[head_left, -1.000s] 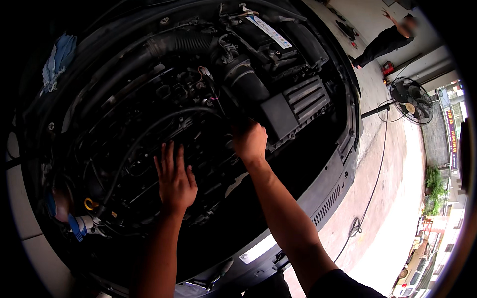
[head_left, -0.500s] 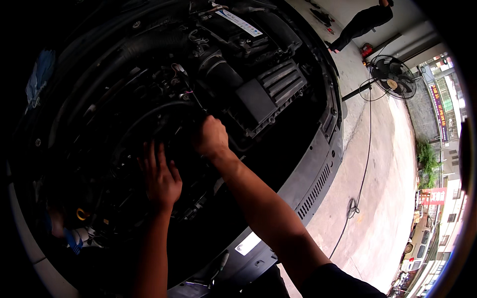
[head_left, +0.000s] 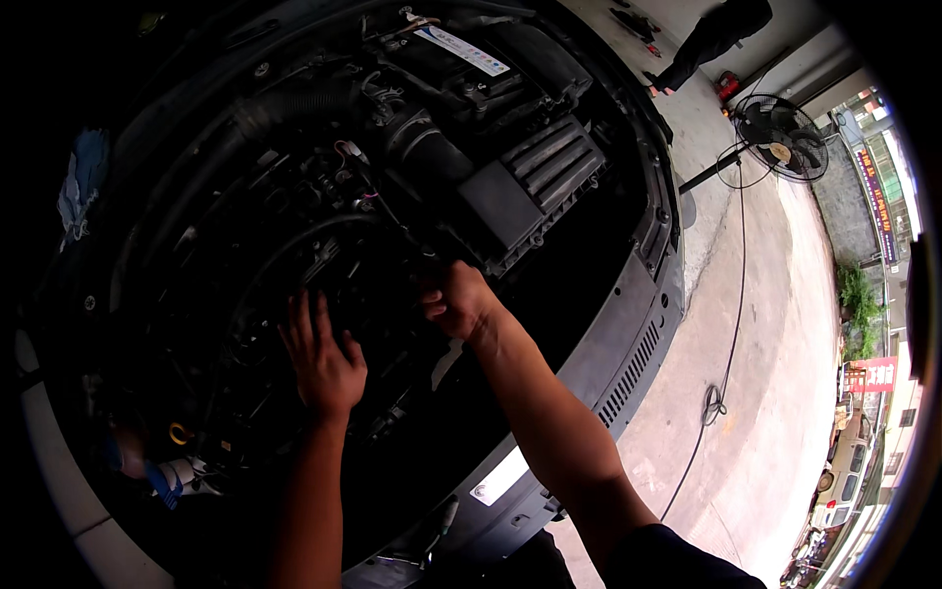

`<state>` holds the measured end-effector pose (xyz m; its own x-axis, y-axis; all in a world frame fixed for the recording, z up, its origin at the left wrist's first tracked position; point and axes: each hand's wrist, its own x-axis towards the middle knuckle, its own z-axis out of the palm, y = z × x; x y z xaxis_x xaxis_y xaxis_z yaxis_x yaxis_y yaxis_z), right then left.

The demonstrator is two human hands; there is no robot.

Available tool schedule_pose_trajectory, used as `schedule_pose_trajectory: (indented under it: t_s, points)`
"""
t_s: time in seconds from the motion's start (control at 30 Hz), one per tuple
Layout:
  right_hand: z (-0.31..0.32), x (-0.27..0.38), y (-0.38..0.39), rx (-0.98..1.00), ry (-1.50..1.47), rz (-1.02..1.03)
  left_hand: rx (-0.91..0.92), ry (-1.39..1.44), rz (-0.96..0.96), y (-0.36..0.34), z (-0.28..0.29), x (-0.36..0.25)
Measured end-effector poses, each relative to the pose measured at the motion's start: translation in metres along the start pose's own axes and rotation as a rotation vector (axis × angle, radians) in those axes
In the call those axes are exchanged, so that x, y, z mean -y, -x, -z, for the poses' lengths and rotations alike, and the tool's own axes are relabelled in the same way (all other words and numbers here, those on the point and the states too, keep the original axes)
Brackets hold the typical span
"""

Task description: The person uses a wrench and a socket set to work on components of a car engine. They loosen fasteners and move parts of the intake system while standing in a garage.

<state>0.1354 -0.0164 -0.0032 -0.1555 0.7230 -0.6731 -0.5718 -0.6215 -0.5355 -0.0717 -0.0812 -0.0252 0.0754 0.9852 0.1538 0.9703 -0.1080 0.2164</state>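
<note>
An open engine bay (head_left: pixel 294 236) lies in front of me, much of it in deep shadow. My left hand (head_left: pixel 327 365) rests on the engine with its fingers stretched out and spread, palm down. To its right my right hand (head_left: pixel 457 300) is closed, with the fingers curled inward. Whatever it grips, if anything, is lost in the dark. Just beyond the right hand sits the black air filter box (head_left: pixel 502 204) with its ribbed lid. A thin dark hose (head_left: pixel 339 216) curves over the engine beyond my left hand.
The battery (head_left: pixel 461 59) carries a white label at the far side. A blue cloth (head_left: pixel 83 187) lies at the far left, and a yellow ring (head_left: pixel 179 433) shows nearer. On the right are a standing fan (head_left: pixel 780 139), its cable (head_left: pixel 736 294) across the floor, and a person (head_left: pixel 711 44).
My right hand has moved nearer and to the right, away from the thin wires and hose. The left hand stays on the engine, fingers spread. The whole view has shifted slightly.
</note>
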Motion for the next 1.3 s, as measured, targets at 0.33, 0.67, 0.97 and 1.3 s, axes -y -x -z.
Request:
schedule_pose_trajectory:
  t_s: [0.33,0.67,0.97,1.3]
  points:
    - [-0.019,0.01,-0.041,0.136,-0.083,-0.133,0.083,0.039,0.122,0.0,0.019,-0.001]
    - [-0.001,0.004,-0.09,-0.095,0.887,0.335,0.163,0.042,0.158,0.005,0.017,-0.006]
    - [0.016,0.009,-0.002,-0.311,1.573,0.804,0.02,0.08,0.033,-0.001,0.005,-0.011]
    - [0.028,-0.005,-0.065,-0.235,1.325,0.91,-0.036,0.045,0.012,0.003,0.002,-0.008]
